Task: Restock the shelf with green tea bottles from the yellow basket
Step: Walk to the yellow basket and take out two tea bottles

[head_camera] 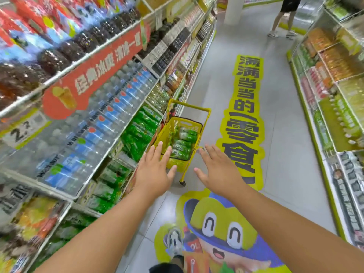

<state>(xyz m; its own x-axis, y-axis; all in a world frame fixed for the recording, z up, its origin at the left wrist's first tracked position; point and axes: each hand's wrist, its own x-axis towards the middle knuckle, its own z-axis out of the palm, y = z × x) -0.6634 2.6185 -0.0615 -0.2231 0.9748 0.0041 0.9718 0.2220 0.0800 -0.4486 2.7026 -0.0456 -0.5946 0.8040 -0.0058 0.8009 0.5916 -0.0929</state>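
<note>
A yellow wheeled basket (171, 126) stands on the aisle floor against the left shelving, its handle raised. Several green tea bottles (182, 143) lie inside it. More green-labelled bottles (140, 129) fill a lower shelf just left of the basket. My left hand (155, 170) reaches forward, palm down, fingers spread, over the basket's near left corner and holds nothing. My right hand (217, 170) is stretched out the same way just right of the basket, also with nothing in it. Neither hand touches a bottle.
The left shelving (110, 146) carries water bottles with blue labels and dark drinks above. Another shelf unit (323, 119) lines the right side. A large yellow floor sticker (246, 107) runs down the aisle. A person (285, 18) stands at the far end. My shoe (174, 241) is below.
</note>
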